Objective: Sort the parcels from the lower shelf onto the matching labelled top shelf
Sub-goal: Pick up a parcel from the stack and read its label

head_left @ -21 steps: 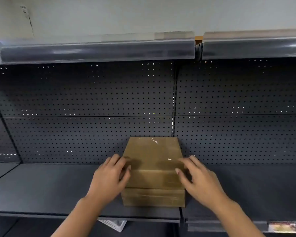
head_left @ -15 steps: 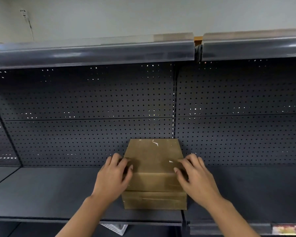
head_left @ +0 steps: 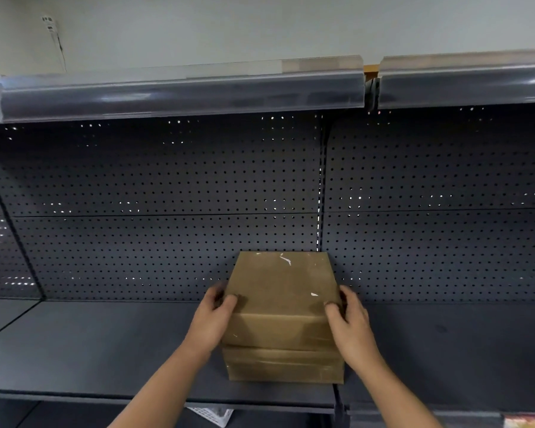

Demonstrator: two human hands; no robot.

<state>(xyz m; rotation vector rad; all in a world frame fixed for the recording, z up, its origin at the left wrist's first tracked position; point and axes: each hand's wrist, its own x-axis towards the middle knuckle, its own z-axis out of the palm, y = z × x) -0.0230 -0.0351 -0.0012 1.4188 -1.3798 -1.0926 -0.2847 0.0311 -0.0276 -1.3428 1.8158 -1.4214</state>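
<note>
Two brown cardboard parcels are stacked on the dark lower shelf (head_left: 105, 350), near its front edge. The top parcel (head_left: 283, 291) rests on the bottom parcel (head_left: 284, 364). My left hand (head_left: 212, 322) clasps the top parcel's left side, thumb on its upper face. My right hand (head_left: 351, 325) clasps its right side in the same way. The top shelf (head_left: 183, 94) runs overhead with a clear plastic label strip along its front; any labels on it are unreadable from here.
A dark perforated back panel (head_left: 167, 196) closes the bay behind the parcels. A second top-shelf section (head_left: 464, 84) continues to the right. Below the lower shelf's edge a white wire basket (head_left: 212, 413) and a coloured label (head_left: 527, 421) peek out.
Both hands have slid from lying on top of the upper parcel to closing on its two sides. The view has shifted slightly.
</note>
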